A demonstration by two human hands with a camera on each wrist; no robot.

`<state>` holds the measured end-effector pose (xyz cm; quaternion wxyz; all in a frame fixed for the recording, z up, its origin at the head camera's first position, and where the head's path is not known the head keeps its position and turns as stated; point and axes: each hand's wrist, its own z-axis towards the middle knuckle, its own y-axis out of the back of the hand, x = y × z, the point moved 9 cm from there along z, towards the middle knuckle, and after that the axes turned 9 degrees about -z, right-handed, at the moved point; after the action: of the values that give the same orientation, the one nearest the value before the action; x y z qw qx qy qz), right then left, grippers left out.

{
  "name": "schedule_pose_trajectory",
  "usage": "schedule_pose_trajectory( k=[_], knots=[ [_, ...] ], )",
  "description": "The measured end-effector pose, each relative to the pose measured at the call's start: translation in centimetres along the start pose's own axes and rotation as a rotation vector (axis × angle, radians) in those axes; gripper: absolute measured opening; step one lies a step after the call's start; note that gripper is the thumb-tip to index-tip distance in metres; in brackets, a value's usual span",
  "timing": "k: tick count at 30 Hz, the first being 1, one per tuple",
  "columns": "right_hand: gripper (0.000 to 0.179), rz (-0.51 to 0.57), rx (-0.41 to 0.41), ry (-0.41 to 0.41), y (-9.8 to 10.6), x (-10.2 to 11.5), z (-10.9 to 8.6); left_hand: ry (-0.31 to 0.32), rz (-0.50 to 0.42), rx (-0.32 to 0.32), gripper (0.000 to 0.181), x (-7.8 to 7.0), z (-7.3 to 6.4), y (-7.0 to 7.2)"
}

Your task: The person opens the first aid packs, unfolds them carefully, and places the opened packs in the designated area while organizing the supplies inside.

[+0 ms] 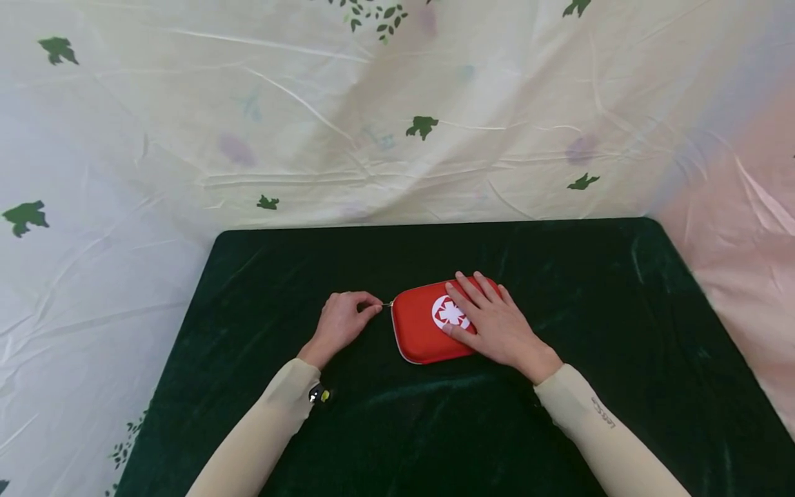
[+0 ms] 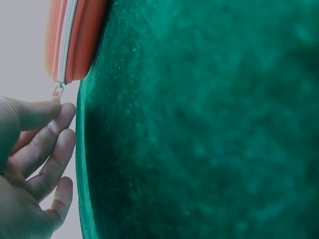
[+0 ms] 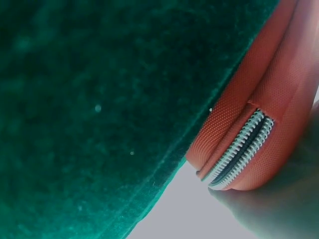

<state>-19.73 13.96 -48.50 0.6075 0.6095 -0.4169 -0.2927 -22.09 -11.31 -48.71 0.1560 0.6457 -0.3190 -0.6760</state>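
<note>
A red hard-shell zip case (image 1: 415, 324) with a white round emblem (image 1: 450, 312) lies on the dark green cloth. Thumb and forefinger of my left hand (image 1: 343, 319) pinch the small metal zipper pull (image 2: 59, 89) at the case's left end. The left wrist view shows the other fingers loosely bent below it. My right hand (image 1: 497, 323) rests on top of the case's right half with fingers spread, covering part of the emblem. In the right wrist view, the two rows of zipper teeth (image 3: 241, 149) stand apart with a dark gap between them.
Green velvety cloth covers the table (image 1: 397, 428) and shows its rounded far corners. Behind and to the sides hangs a pale curtain (image 1: 348, 172) printed with green leaves. A small round dark object (image 1: 318, 394) sits at the left sleeve cuff.
</note>
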Motion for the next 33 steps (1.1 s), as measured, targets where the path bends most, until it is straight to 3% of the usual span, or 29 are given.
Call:
schedule_pose_trajectory(
  k=[33],
  knots=[
    [0.085, 0.011, -0.011, 0.000, 0.1, 0.1, 0.0, -0.036, -0.005, 0.030, 0.011, -0.6, -2.3, -0.1]
  ],
)
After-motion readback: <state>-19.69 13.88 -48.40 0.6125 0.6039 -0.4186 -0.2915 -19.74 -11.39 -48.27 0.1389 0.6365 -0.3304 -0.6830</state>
